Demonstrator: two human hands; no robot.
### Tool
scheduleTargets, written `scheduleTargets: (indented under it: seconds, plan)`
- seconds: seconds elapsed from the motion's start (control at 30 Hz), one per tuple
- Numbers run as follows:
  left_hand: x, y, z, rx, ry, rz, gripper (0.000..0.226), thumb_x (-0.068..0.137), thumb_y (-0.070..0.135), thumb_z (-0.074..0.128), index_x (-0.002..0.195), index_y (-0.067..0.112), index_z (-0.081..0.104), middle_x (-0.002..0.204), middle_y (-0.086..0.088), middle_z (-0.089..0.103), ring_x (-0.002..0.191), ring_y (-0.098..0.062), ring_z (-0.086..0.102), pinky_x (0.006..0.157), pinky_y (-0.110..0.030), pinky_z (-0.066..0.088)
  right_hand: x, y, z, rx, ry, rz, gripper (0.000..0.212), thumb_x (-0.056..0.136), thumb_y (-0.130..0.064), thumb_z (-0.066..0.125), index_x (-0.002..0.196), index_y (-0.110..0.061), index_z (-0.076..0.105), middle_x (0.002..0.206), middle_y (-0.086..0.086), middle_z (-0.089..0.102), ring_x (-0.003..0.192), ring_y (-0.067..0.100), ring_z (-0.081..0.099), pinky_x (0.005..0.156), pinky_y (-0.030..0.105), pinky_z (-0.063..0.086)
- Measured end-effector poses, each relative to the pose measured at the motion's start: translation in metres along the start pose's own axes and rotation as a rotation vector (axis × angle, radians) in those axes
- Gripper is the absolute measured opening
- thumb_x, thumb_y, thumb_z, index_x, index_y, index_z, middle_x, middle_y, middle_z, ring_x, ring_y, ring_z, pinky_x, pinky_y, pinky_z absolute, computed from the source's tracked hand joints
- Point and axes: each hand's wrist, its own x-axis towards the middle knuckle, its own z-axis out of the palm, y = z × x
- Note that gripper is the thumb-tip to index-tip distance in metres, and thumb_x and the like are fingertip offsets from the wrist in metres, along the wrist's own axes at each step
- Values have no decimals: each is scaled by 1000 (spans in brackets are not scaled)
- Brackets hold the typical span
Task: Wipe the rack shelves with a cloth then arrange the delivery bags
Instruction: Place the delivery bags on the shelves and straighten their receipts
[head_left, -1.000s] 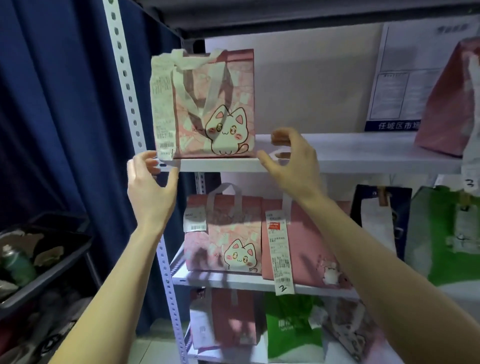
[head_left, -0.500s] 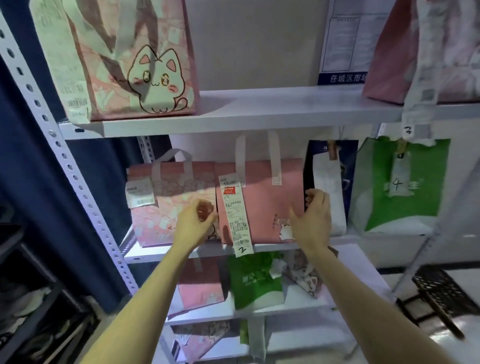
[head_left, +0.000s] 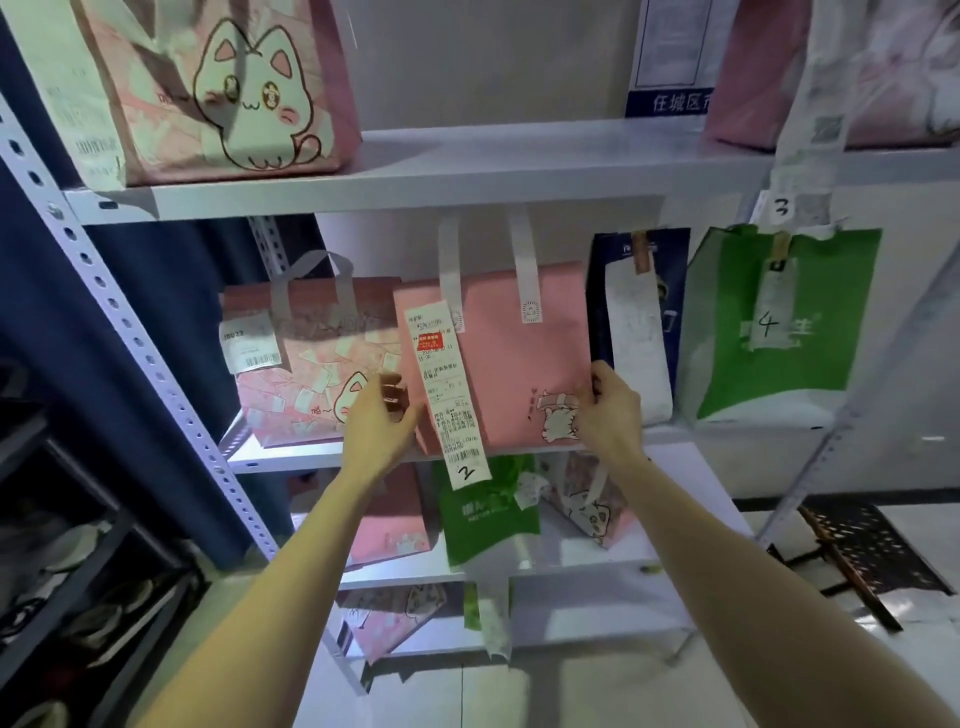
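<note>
Now the plain pink bag (head_left: 514, 358) stands upright at the front edge of the second shelf (head_left: 291, 457), its long axis running along that edge, and both hands bracket it. The left hand (head_left: 382, 423) sits at the bag's lower left corner, fingers curled loosely around that end, just beside the long receipt (head_left: 449, 395) marked 2 that hangs down past the shelf edge. The right hand (head_left: 610, 410) presses the bag's lower right edge, thumb on the front face and the other fingers hidden behind the side, so a firm clasp there looks likely but cannot be confirmed. Neither hand carries a cloth.

Left of it, touching or slightly overlapped, stands the patterned pink cat bag (head_left: 311, 364); to the right, the navy bag (head_left: 639, 322) sits close against the right hand, with the green bag (head_left: 779, 322) beyond, toward the shelf's right end. Another cat bag (head_left: 218, 88) rests on the top shelf (head_left: 467, 176) near its left corner.

Judging by this, the wiping is over and arranging is under way. The bag lies straight ahead between the hands, both equally near, so any shift would run sideways along the shelf edge, with little room on either side.
</note>
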Motion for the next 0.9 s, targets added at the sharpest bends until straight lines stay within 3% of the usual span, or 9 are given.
scheduleTargets:
  seconds: [0.23,0.33,0.4,0.5,0.57,0.63,0.73,0.83,0.9]
  plan:
    - [-76,39,-2,-11,58,-11,22,108,38,61,128,29,57,111,16,70,96,-4,69,80,-37,61,-54,7,-41,26,-118,-68,4,104,-23,56,109,-23,56,89,-11,69,79,15,68,66,37,58]
    - [-117,53,-6,-9,99,-34,26,109,40,58,133,34,54,114,21,69,97,3,66,76,-26,53,-85,4,-61,50,-145,-117,26,98,-28,64,116,-29,46,99,-17,66,82,1,65,65,23,51]
    - [-140,63,-12,-11,129,-23,27,109,43,57,135,37,54,108,31,66,92,12,66,72,-16,47,-106,-3,-75,59,-122,-166,34,94,-30,65,115,-35,38,92,-25,61,80,-10,63,52,12,44]
    - [-162,81,-27,-62,207,13,28,108,37,60,136,39,56,109,27,71,97,8,69,76,-23,55,-127,-23,-98,96,-115,-247,39,92,-38,65,117,-40,35,98,-31,58,90,-20,59,53,6,47]
    - [-164,100,-41,-95,252,57,30,107,32,62,137,37,58,112,19,74,98,-4,72,83,-36,62,-131,-44,-114,134,-110,-285,43,93,-40,65,124,-38,36,107,-22,63,90,-4,66,67,15,56]
    - [-160,123,-56,-134,274,120,29,107,29,63,135,36,60,111,17,75,98,-8,75,84,-40,64,-128,-69,-131,158,-76,-334,46,94,-38,67,128,-36,36,113,-14,64,92,4,67,72,26,61]
    - [-146,166,-79,-189,334,233,35,106,22,65,135,42,60,111,29,73,99,-1,75,79,-22,63,-116,-111,-159,185,28,-453,45,93,-33,69,122,-40,35,108,-21,61,91,1,65,69,16,53]
    - [-119,206,-101,-232,377,315,38,105,19,66,135,42,60,112,27,74,100,4,73,78,-7,56,-90,-152,-184,231,81,-502,44,92,-31,72,124,-30,42,112,-10,65,95,8,67,76,27,58]
    - [-95,231,-112,-225,400,358,35,106,21,65,137,36,60,111,25,75,98,4,74,78,-6,56,-69,-177,-196,255,108,-534,46,92,-28,72,129,-25,44,114,-9,67,97,7,68,80,28,60]
